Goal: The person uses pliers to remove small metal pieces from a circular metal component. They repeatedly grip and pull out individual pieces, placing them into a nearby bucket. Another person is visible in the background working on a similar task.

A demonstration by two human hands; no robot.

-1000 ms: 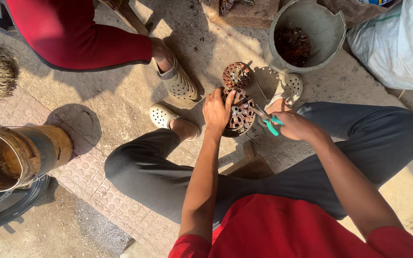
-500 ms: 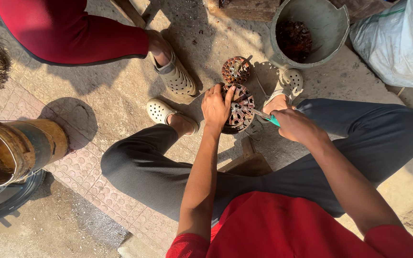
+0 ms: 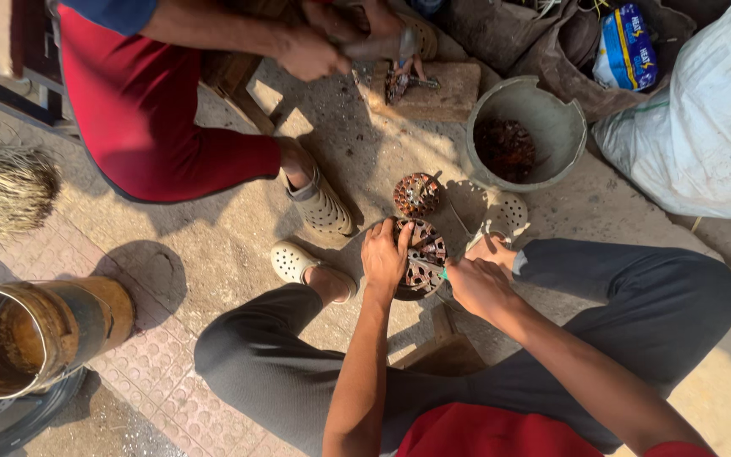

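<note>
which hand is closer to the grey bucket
Right. The right hand sits just below the grey bucket, beside the slotted metal core; the left hand grips the core's far side.

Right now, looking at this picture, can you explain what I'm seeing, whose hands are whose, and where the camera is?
The camera sits on a person's head and looks straight down, so the two bare arms reaching up from the bottom are that person's own. They sit on a paved floor, knees spread. The left hand grips a round, rusty slotted metal core standing on the ground. The right hand holds a green-handled tool against its edge. A second, smaller core stands just beyond, beside a grey bucket with dark scrap in it. The hands at the top belong to another person in red trousers, working on a wooden block.
</note>
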